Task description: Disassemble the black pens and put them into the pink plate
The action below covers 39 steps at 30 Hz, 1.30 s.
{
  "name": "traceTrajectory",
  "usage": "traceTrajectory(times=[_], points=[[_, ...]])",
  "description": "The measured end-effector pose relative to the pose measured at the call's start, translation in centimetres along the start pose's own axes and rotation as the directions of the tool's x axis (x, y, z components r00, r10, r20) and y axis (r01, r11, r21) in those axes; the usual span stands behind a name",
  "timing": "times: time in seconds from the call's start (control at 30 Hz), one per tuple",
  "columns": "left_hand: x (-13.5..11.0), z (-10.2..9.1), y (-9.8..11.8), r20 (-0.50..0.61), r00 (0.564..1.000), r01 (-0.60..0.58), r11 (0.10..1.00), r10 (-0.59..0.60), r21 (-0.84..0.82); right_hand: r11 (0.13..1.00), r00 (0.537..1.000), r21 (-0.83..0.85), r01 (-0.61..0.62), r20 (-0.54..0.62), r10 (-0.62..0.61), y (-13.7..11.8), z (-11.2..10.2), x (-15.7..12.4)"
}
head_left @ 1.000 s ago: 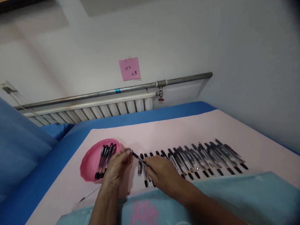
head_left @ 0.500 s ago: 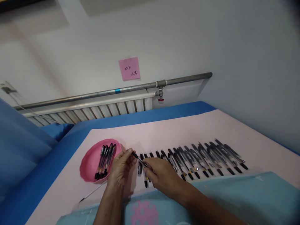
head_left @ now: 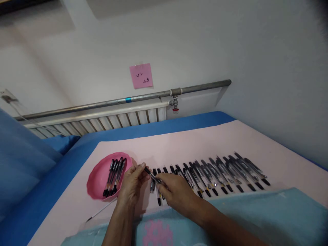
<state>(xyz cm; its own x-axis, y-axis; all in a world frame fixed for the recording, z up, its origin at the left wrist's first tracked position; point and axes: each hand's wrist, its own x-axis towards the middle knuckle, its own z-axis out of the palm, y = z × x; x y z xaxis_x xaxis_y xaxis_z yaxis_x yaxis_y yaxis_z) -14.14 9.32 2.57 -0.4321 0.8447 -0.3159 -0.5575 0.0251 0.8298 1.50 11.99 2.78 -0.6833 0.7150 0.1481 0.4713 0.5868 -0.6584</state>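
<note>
Both my hands are closed on one pen (head_left: 150, 172) with a clear barrel and a black end. My left hand (head_left: 133, 181) pinches the black upper end. My right hand (head_left: 175, 191) wraps its fingers round the lower barrel, hiding part of it. Just left of my left hand, a pink scalloped bowl (head_left: 96, 179) holds several capped black pens (head_left: 115, 176). Many pen parts (head_left: 217, 174), with clear barrels, black grips and separate black caps, lie in a slanted row from beneath my right hand toward the right. A thin white refill (head_left: 102, 209) with a dark tip lies below the bowl.
A pale pink mat (head_left: 205, 140) covers the blue surface (head_left: 189, 121). Light blue cloth (head_left: 246, 208) spans the near side. Behind stand a white radiator (head_left: 123, 119), a metal pipe (head_left: 202, 87) and the wall with a pink note (head_left: 140, 76). A blue curtain (head_left: 23, 160) hangs left.
Almost nothing differs: both hands keep the same hold on the pen, and the view shifts very slightly.
</note>
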Motion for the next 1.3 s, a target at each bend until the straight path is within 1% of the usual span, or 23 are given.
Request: traceTrajectory(times=[0.13, 0.23, 0.33, 0.5, 0.6, 0.73, 0.83, 0.93, 1.0, 1.1, 1.17, 1.3], points=[[-0.1, 0.1, 0.2, 0.059, 0.998, 0.026, 1.000, -0.027, 0.007, 1.000, 1.000, -0.020, -0.016, 0.012, 0.016, 0.2, 0.0, 0.1], [-0.4, 0.4, 0.2, 0.047, 0.998, 0.042, 0.999, -0.042, 0.001, 0.999, 1.000, -0.041, -0.012, 0.011, 0.013, 0.2, 0.1, 0.0], [-0.4, 0.6, 0.1, 0.021, 1.000, 0.021, 1.000, -0.021, -0.004, 1.000, 1.000, -0.020, 0.008, -0.005, -0.008, 0.2, 0.2, -0.1], [0.0, 0.0, 0.1, 0.046, 0.999, -0.006, 1.000, 0.007, -0.012, 0.999, 0.999, 0.046, -0.025, -0.019, 0.026, 0.1, 0.2, 0.1], [0.3, -0.5, 0.3, -0.004, 0.999, -0.035, 0.999, 0.035, -0.032, 0.998, 0.998, 0.045, -0.032, -0.054, 0.035, -0.1, -0.2, 0.2], [0.8, -1.1, 0.6, -0.107, 0.992, -0.082, 0.993, 0.072, -0.087, 0.999, 0.999, -0.052, -0.005, -0.048, 0.002, -0.3, -0.6, 0.2], [0.8, -1.2, 0.8, -0.115, 0.990, -0.093, 0.990, 0.080, -0.107, 0.998, 0.999, -0.061, 0.011, -0.041, -0.014, -0.2, -0.6, 0.1], [0.7, -1.0, 1.0, -0.128, 0.989, -0.090, 0.989, 0.075, -0.114, 0.999, 1.000, -0.040, -0.009, -0.021, 0.008, -0.1, -0.5, 0.2], [0.6, -0.9, 1.0, -0.152, 0.986, -0.091, 0.989, 0.073, -0.116, 0.998, 1.000, -0.056, -0.026, -0.005, 0.026, 0.0, -0.5, 0.2], [0.6, -0.8, 1.1, -0.165, 0.983, -0.098, 0.988, 0.078, -0.121, 0.995, 0.999, -0.091, -0.041, -0.023, 0.039, 0.0, -0.5, 0.2], [0.6, -0.8, 1.1, -0.155, 0.985, -0.096, 0.988, 0.077, -0.120, 0.996, 0.998, -0.076, -0.046, -0.039, 0.043, 0.0, -0.5, 0.2], [0.7, -0.8, 1.1, -0.158, 0.984, -0.098, 0.987, 0.078, -0.128, 0.999, 0.999, -0.040, -0.029, -0.022, 0.028, 0.0, -0.3, 0.2]])
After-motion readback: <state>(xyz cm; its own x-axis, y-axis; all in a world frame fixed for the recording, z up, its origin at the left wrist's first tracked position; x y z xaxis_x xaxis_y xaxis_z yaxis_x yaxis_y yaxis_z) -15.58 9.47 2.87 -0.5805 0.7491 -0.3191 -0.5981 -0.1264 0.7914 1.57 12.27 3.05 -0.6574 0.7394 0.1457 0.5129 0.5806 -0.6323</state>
